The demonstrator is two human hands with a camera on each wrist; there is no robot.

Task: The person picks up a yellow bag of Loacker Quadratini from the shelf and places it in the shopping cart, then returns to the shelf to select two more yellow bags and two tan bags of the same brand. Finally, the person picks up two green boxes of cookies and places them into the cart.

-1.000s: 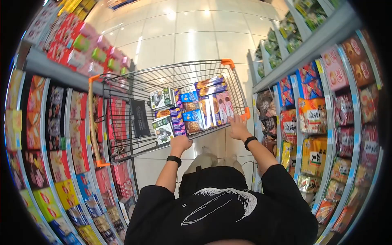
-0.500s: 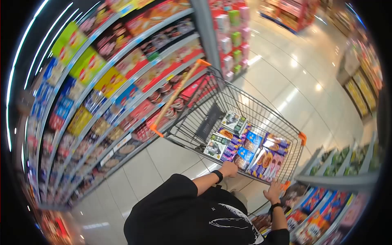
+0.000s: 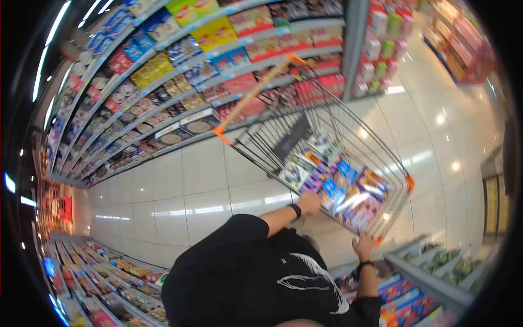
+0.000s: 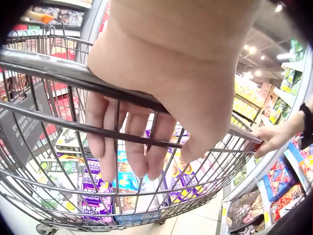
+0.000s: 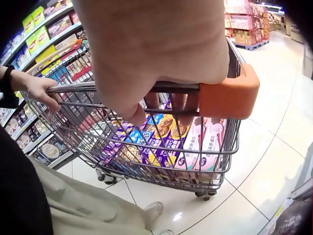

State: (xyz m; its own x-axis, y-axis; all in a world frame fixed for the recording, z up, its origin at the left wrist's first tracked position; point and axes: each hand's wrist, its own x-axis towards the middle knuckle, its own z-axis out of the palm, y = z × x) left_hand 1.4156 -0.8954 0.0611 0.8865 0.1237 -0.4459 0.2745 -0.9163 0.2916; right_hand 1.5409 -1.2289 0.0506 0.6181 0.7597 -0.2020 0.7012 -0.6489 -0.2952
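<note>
A wire shopping cart stands sideways in front of the person. The left hand grips its near side rail, fingers hanging over into the basket and thumb on the outside. Farther along that rail, the right hand holds on beside the orange corner cap, its fingers partly hidden behind the rail. Inside the basket lie purple cookie boxes, blue packs, pink boxes and white boxes with a dark picture. The cart's handle bar is at its far left end.
Long shelves of packaged snacks run along the far side of the tiled aisle. Another shelf of bagged goods is close at the lower right. A display stack stands at the upper right.
The head view has swung round, so the aisle and shelves have shifted across it and the cart now lies diagonally. Both hands have stayed on the cart's side rail.
</note>
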